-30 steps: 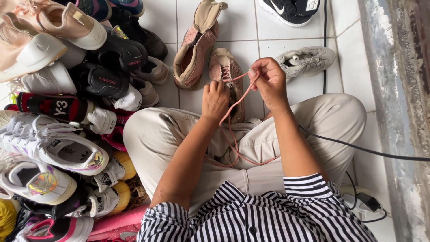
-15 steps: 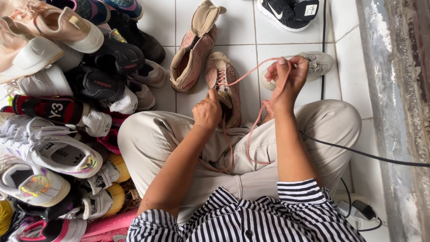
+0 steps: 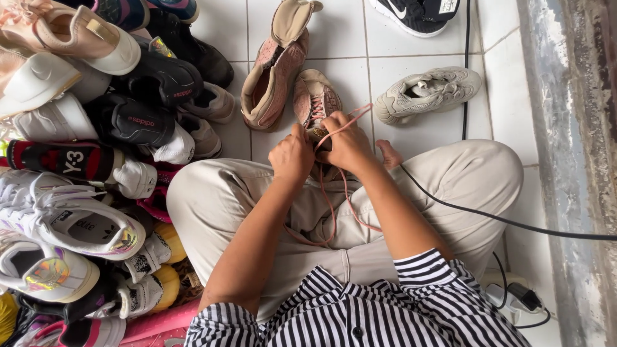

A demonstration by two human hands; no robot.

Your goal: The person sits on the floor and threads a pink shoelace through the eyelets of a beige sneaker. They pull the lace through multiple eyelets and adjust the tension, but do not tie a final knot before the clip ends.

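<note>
I sit cross-legged on white tiles in beige trousers. A pink sneaker [image 3: 313, 96] stands on the floor just beyond my shins. My left hand [image 3: 292, 156] pinches its pink lace [image 3: 334, 205] by the shoe's tongue. My right hand [image 3: 347, 142] grips the same lace close beside it, a loop rising over its knuckles. The lace's loose length hangs down across my lap. The matching pink sneaker [image 3: 277, 67] lies on its side just to the left of the first one.
A large heap of sneakers [image 3: 83, 160] fills the left side. A grey sneaker [image 3: 427, 93] lies to the right and a black one [image 3: 418, 14] at the top. A black cable [image 3: 488, 215] crosses my right knee toward a plug [image 3: 517, 299]. A rough wall [image 3: 572, 160] runs along the right.
My right hand has come down from a raised pull and now sits beside my left hand at the shoe. The lace that was stretched high now hangs slack over my lap.
</note>
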